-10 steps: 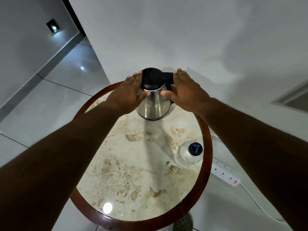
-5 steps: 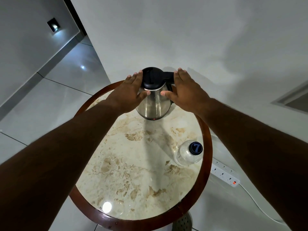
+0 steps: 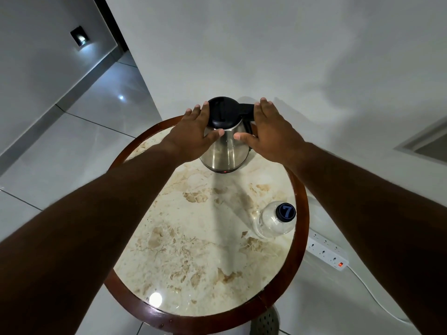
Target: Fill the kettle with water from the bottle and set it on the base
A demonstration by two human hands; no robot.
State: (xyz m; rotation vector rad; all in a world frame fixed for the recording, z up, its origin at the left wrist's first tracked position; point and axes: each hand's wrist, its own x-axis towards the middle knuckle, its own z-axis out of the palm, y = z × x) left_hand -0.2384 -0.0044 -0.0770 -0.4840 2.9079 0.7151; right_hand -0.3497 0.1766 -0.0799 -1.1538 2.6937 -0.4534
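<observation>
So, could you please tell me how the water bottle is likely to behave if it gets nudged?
The water bottle looks like thin clear plastic, so probably light and apt to tip. Once down, its round body would likely roll; it stands near the table edge.

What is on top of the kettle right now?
A closed black lid caps the kettle. The left hand and right hand flank it. The inside is hidden, so the water level cannot be seen.

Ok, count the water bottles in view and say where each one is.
1. The single capped water bottle stands on the round table, near its right edge, nearer the person than the kettle. The arms could hide others.
</observation>
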